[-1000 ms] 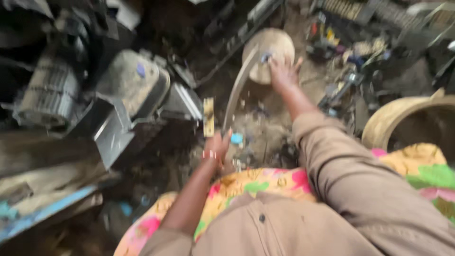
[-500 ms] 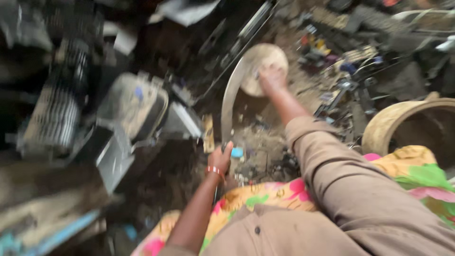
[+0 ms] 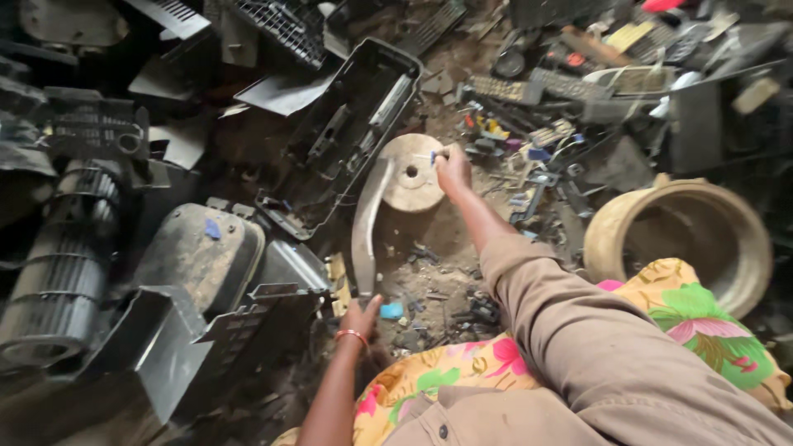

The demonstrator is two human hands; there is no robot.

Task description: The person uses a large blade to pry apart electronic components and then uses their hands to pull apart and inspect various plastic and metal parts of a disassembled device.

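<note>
Your left hand is clenching the curved grey strip at its near end; right hand is gripping a small tool against the tan disc w/ fingers closed.

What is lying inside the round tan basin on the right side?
The round tan basin shows a dirty, bare-looking inner wall and a dark bottom; I can make out no object there. Its near part is covered by the flowered cloth and the person's sleeve, so that area stays unseen.

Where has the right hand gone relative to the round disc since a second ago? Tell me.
No real move. The right hand stays at the right edge of the round disc, holding a small tool; only the camera shifted.
</note>
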